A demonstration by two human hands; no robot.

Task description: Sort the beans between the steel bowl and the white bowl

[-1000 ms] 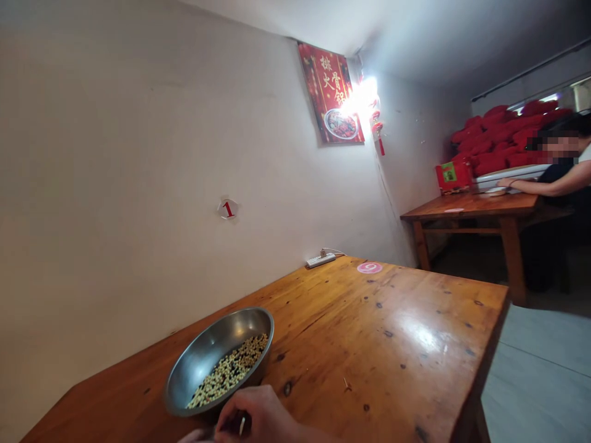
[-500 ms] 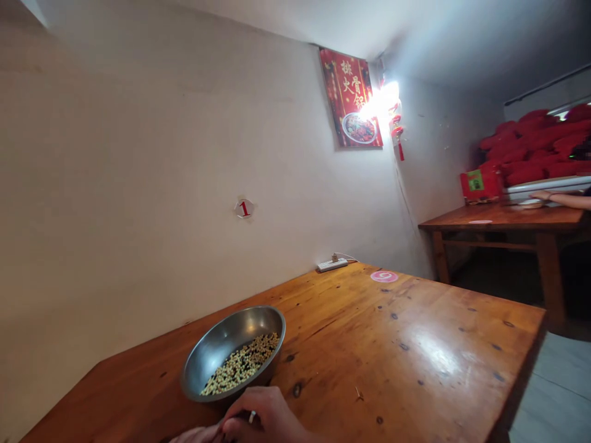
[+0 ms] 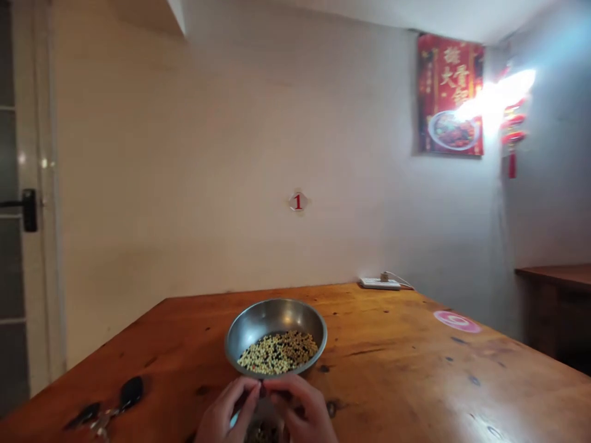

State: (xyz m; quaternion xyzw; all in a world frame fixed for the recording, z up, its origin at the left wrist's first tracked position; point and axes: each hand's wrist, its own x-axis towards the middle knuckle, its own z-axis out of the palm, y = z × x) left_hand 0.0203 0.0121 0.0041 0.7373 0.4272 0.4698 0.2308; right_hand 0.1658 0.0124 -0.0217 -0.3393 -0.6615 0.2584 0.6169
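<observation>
A metal bowl (image 3: 244, 327) with pale and dark beans (image 3: 277, 352) in it stands on the wooden table (image 3: 378, 369). Just in front of its near rim, my left hand (image 3: 229, 409) and my right hand (image 3: 302, 406) meet with fingertips pinched together. Whatever is between the fingertips is too small to make out. Below and between the hands, a second container with dark and pale bits (image 3: 262, 432) is partly visible at the bottom edge.
Keys with a black fob (image 3: 132, 392) lie on the table at the left. A white power strip (image 3: 379, 283) sits by the wall at the back, and a round pink sticker (image 3: 457, 321) is on the right. A door (image 3: 34, 258) stands at far left.
The view has swung left and levelled, bringing the keys and door into sight. Both hands now show more fully, with fingertips together at the bowl's near rim.
</observation>
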